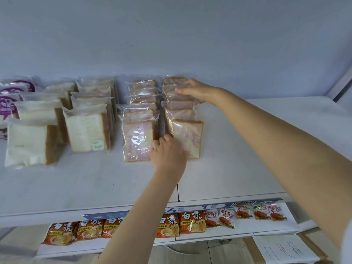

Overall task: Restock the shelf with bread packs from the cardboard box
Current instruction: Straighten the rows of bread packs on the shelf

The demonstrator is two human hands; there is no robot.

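Two rows of pink bread packs [139, 138] stand on the shelf [247, 149]. At their 6 o'clock the left hand [167, 153] curls its fingers [167, 139] into the gap between the front packs. The fingertips are hidden, so I cannot tell what it grips. At 12 o'clock the right hand [198, 90] lays straight fingers [181, 90] on the blurred rear packs. At 5 o'clock the frame cuts off the cardboard box [248, 246].

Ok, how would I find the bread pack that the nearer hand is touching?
Start at the white upper shelf. Right of the plain white loaves stand two rows of pink-swirled bread packs. You want the front pack of the right-hand row: the left hand holds its left edge, and no bread stands to its right.
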